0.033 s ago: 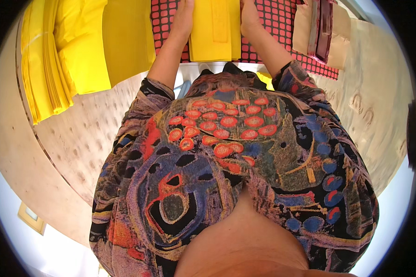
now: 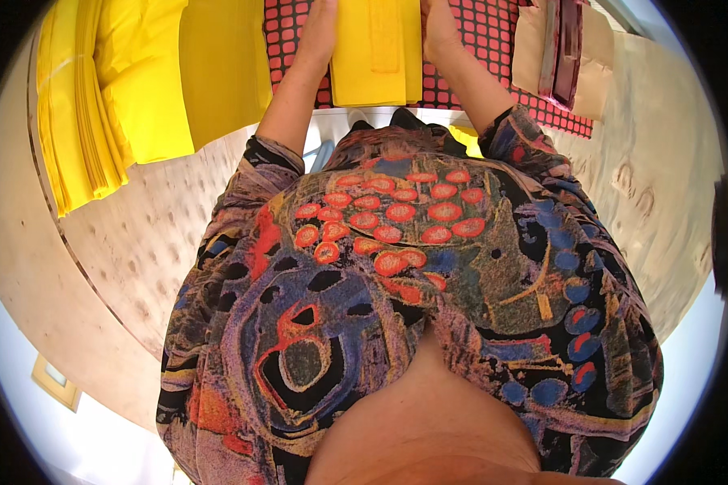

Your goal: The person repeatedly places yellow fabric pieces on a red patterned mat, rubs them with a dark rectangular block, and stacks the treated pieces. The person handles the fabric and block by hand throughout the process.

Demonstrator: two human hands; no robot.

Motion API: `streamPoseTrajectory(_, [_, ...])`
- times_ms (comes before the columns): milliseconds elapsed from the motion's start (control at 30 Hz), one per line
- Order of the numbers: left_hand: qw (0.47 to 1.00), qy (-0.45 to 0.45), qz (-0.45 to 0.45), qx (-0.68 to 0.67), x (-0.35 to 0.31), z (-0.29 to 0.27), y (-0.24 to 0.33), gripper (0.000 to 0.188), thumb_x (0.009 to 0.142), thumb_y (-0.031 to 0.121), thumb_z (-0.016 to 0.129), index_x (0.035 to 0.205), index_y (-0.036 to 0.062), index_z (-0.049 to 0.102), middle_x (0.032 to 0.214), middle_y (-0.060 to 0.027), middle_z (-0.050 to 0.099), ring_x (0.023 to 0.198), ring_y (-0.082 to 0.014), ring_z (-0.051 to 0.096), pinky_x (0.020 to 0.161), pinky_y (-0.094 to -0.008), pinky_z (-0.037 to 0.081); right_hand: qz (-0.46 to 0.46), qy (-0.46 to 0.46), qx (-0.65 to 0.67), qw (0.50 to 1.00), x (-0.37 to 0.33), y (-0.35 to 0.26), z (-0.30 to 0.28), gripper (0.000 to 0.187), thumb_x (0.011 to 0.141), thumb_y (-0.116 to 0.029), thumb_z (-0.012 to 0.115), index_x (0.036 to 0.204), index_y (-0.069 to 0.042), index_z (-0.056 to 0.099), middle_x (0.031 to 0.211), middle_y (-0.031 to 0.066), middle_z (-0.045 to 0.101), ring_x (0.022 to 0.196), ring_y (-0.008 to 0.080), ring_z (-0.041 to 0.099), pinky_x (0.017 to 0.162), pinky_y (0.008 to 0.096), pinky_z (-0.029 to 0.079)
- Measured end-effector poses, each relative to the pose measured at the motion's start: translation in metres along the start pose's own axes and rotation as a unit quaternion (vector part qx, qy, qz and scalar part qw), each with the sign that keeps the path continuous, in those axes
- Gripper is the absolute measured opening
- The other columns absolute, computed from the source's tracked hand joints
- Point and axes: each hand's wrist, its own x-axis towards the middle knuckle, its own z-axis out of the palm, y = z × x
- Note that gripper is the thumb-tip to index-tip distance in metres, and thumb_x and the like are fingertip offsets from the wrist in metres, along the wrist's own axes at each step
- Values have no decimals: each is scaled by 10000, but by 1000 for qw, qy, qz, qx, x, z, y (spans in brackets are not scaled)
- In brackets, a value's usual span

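Observation:
A folded yellow sheet lies lengthwise in front of me on a red-and-black checked mat. A narrow strip of the same yellow runs down its middle; cloth or paper, I cannot tell. Along its left edge is my left hand, and my right hand is along its right edge. Both hands run out of the picture at the top, so their fingers are hidden. Whether they grip the sheet does not show.
Several yellow folded sheets are piled to the left, overhanging the pale table. At the right, a dark red, shiny strip-like bundle lies on beige sheets. Bare tabletop extends beyond them.

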Motion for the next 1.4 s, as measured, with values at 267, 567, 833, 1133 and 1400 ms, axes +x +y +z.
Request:
streamPoseTrajectory(267, [1000, 5, -19, -22, 4, -16, -10, 662, 1005, 523, 411, 1417, 7, 460, 1421, -148, 500, 1314, -253, 456, 1089, -373, 346, 40, 19, -29, 999, 9, 12, -9, 769, 980, -645, 329, 1380, -8, 488, 1331, 128, 572, 1210, 251, 532, 1035, 384, 405])
streamPoseTrajectory(567, [975, 186, -120, 19, -18, -24, 15, 753, 939, 565, 522, 1394, -28, 435, 1319, -181, 559, 1170, -261, 560, 923, -365, 433, 69, 155, -190, 967, 8, -3, -29, 848, 919, -701, 423, 1423, -19, 450, 1407, 159, 515, 1309, 276, 466, 1120, 427, 304])
streamPoseTrajectory(833, [974, 167, -151, 28, -22, -26, 23, 754, 910, 557, 562, 1380, -23, 460, 1323, -205, 548, 1201, -279, 542, 963, -366, 416, 89, 74, -253, 961, 4, -15, -15, 843, 917, -692, 436, 1481, -69, 380, 1448, 178, 465, 1321, 279, 453, 1098, 406, 317])
streamPoseTrajectory(1133, [971, 94, -161, 146, -12, -22, 34, 709, 855, 577, 627, 1297, 28, 561, 1228, -90, 614, 1146, -204, 556, 999, -358, 376, 129, 76, -266, 952, 15, -27, -11, 893, 882, -722, 456, 1480, -63, 378, 1462, 189, 425, 1354, 303, 392, 1107, 458, 283])
streamPoseTrajectory(1400, [972, 99, -180, 118, -3, -27, 34, 660, 843, 544, 671, 1253, 33, 592, 1161, -68, 635, 1040, -183, 594, 926, -322, 426, 110, 71, -355, 926, 18, -27, 0, 854, 814, -618, 668, 1346, 30, 505, 1206, 147, 611, 1149, 235, 565, 982, 360, 423])
